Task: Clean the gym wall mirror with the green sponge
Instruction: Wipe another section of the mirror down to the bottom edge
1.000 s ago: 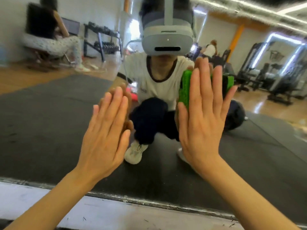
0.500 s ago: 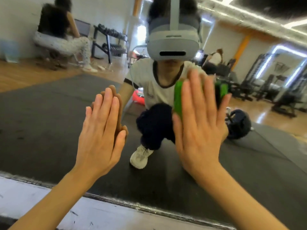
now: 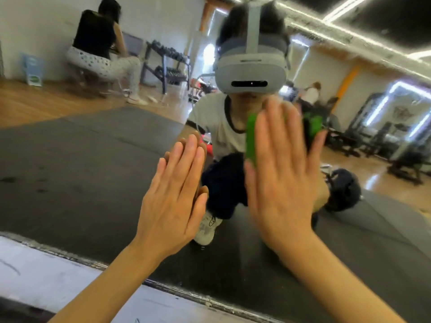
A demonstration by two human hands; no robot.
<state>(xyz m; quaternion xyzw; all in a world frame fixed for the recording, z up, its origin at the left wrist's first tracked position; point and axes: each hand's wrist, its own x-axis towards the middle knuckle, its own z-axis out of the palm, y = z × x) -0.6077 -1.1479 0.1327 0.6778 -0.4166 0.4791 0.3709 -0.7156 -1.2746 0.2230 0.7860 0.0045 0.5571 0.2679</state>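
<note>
Right hand (image 3: 283,183): flat, fingers straight and held close together, palm pressing the sponge (image 3: 251,141) against the mirror (image 3: 81,171). The hand is motion-blurred, so finer detail of the finger contact cannot be told.

Sponge: green, mostly covered by the right hand. One strip shows along the hand's left edge and a smaller patch past the fingers on its right side. It lies against the glass at about the level of the reflected person's chest.

Left hand (image 3: 173,197): flat, fingers straight and together, thumb alongside, palm set against the mirror. It holds nothing. Its reflection meets it at the fingertips. It sits just beside the right hand, lower on the glass, apart from the sponge.

Mirror: fills most of the view. Its lower edge (image 3: 186,294) runs aslant across the bottom, worn and chipped, with a scuffed white surface (image 3: 46,271) below it.

Reflected in the glass: the crouching person in a white shirt, dark trousers and a grey headset (image 3: 250,73); a dark floor mat (image 3: 70,148); wood flooring; a dumbbell rack (image 3: 168,66); a seated person (image 3: 102,50) at upper left; exercise machines (image 3: 382,127) at right; strip lights overhead.
</note>
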